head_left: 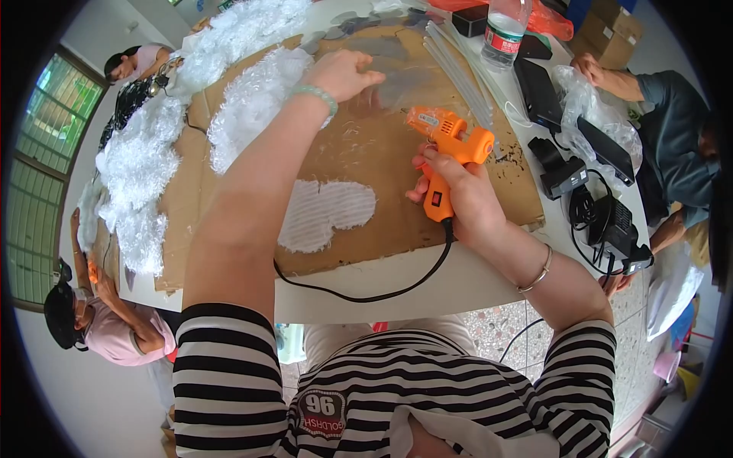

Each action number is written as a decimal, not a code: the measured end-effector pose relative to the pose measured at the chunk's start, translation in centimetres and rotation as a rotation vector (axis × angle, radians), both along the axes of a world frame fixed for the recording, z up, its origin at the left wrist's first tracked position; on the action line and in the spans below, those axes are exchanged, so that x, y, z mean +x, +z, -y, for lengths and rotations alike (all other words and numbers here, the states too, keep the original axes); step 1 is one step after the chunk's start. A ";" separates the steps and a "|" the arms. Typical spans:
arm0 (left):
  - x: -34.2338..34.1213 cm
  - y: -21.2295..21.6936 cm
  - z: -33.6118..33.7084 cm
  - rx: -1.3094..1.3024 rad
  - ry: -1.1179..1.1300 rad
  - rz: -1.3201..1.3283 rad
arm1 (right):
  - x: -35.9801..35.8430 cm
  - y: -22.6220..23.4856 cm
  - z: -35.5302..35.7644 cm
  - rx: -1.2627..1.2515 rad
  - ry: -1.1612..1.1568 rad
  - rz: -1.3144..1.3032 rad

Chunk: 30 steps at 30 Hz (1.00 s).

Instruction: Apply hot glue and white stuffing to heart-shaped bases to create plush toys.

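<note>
My right hand [471, 191] is wrapped round the handle of an orange hot glue gun [449, 149]. The gun's nozzle points up and left above the cardboard, and its black cord loops down past the table's front edge. Farther off, my left hand [347, 74] stretches over the cardboard, thumb and fingers apart, beside thin grey, see-through sole-shaped pieces [379, 48]. No object shows in it. A white fluffy fabric piece [256, 107] lies under my left wrist. Nearer to me, a white ribbed insole-shaped piece [328, 214] lies flat on the cardboard [427, 229].
Clear glue sticks [462, 72] lie at the far right beside a water bottle [504, 38]. Black boxes and adapters [603, 217] with cables line the right edge. White fluffy material [141, 168] is heaped at left. Several other people sit around the table.
</note>
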<state>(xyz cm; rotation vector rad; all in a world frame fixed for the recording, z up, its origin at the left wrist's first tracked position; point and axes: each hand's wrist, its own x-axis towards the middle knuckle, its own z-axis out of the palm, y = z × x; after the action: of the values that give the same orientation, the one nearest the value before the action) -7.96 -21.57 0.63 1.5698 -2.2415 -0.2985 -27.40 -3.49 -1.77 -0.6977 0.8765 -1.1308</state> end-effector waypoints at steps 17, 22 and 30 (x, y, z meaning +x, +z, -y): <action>-3.6 -2.4 3.7 -0.039 0.032 0.194 | -0.3 0.0 0.7 0.015 -0.035 -0.003; -3.5 -2.4 5.1 -0.021 -0.004 0.144 | -0.4 0.1 0.7 0.003 -0.034 0.015; -2.3 -3.0 5.7 -0.083 0.034 0.086 | -0.7 -0.1 1.0 -0.019 -0.044 0.037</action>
<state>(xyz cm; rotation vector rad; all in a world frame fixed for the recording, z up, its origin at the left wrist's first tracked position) -10.27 -27.30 -2.41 1.6040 -2.2579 -0.1289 -28.11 -4.49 -1.89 -0.6738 0.8548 -1.1891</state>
